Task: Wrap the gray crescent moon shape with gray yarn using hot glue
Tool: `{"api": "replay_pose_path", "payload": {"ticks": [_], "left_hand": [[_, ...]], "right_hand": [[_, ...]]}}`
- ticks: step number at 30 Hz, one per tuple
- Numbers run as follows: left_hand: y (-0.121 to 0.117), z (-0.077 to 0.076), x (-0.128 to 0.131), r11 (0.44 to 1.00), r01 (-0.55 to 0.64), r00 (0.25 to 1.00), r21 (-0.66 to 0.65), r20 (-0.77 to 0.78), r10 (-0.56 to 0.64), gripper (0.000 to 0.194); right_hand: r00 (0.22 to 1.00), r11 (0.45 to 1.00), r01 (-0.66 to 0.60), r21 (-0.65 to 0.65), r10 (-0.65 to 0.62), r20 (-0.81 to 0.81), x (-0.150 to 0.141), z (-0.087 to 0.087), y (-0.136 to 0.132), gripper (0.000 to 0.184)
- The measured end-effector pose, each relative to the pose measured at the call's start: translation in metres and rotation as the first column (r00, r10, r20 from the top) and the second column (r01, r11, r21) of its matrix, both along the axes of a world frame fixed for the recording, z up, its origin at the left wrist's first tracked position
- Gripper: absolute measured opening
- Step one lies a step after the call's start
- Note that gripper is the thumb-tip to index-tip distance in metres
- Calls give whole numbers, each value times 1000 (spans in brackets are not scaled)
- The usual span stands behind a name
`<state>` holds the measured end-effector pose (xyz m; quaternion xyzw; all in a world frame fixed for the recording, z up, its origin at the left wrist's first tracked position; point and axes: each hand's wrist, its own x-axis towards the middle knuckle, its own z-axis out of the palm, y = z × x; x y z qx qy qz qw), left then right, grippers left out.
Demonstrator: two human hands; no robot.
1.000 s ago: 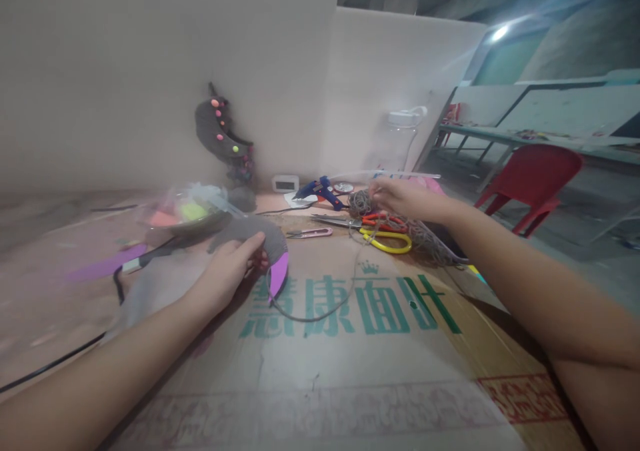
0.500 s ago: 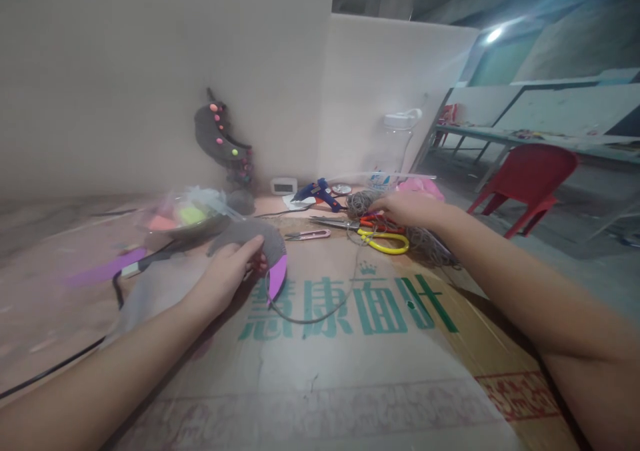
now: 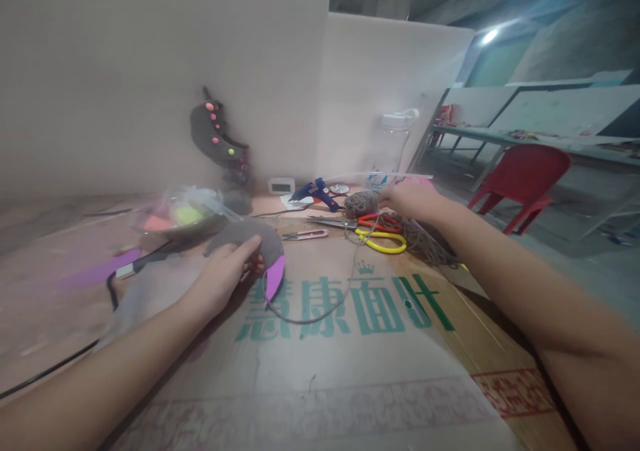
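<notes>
My left hand (image 3: 235, 261) grips a crescent shape (image 3: 270, 237), mostly wound in grey yarn, with a bare purple tip at its lower end. A loose strand of yarn (image 3: 310, 321) loops from that tip across the cardboard and up to the right. My right hand (image 3: 407, 199) reaches to the ball of grey yarn (image 3: 363, 203), fingers closed at its right side on yarn; the fingertips are partly hidden. Just below lie large scissors (image 3: 383, 241) with yellow and red handles. Small pink thread snips (image 3: 313, 235) rest to their left.
A blue glue gun (image 3: 316, 192) stands behind the scissors, near a small white digital display (image 3: 281, 185). A bowl of colourful pieces (image 3: 180, 221) is at the left. A decorated grey crescent (image 3: 215, 134) hangs on the wall. A clear bottle (image 3: 395, 144) stands at the back right.
My right hand has shifted slightly up and right at the yarn ball. The left hand still holds the crescent. The view has moved slightly.
</notes>
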<state>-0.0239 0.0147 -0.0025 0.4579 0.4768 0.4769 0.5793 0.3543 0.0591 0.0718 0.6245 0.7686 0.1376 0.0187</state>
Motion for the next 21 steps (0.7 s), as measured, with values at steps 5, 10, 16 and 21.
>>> {"api": "replay_pose_path", "payload": {"ticks": [5,10,16,21], "left_hand": [[2,-1,-1,1000,-3,1000,3,-13,3,39],[-1,1,1,1000,-21,1000,-12,-21,21,39],[-3,4,2,1000,2,997,20,-83,-1,40],[-4,4,3,999,-33,999,-32,-26,32,39]], "right_hand": [[988,992,-88,-93,75,-136,-20,44,-35,21],[849,908,-362,-210,229,-476,-36,54,-55,42],[972,996,-83,19,86,-218,0,-16,7,84],[947,984,-156,83,173,-270,15,-49,40,81]]}}
